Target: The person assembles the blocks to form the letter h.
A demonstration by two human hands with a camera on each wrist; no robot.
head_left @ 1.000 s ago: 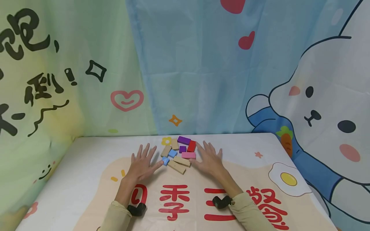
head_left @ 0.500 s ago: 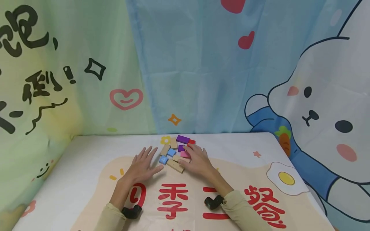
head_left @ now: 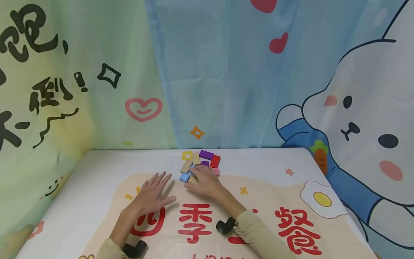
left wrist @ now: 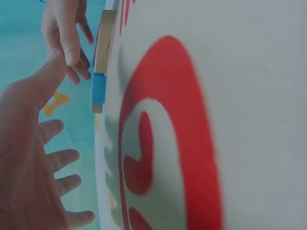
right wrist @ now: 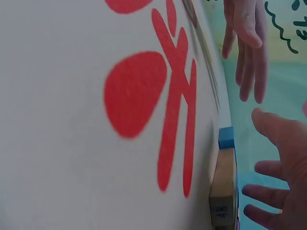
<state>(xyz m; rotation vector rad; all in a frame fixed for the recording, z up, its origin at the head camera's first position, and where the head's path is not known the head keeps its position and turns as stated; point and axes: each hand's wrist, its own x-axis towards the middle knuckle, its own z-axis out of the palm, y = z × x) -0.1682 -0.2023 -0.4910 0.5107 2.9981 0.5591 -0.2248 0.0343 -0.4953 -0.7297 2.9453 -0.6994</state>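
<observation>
Reaching seems to be the step in hand: the right hand (head_left: 205,181) is hovering over the blocks (head_left: 184,177), fingers spread, probably needing to curl round one next. The left hand (head_left: 151,196) is hovering nearby, also spread. The blocks are lying clustered on the bench (head_left: 258,163), the right hand partly hiding a pink block (head_left: 217,172); a printed curtain (head_left: 223,108) is hanging behind

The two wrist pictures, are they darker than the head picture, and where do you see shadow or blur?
Head view: brightest, with soft shadow by the left hand; left wrist view: dimmer, hand shadow on the table, soft edges on the red print; right wrist view: also dim, the dark mark on the wooden block too unclear to read surely.
</observation>
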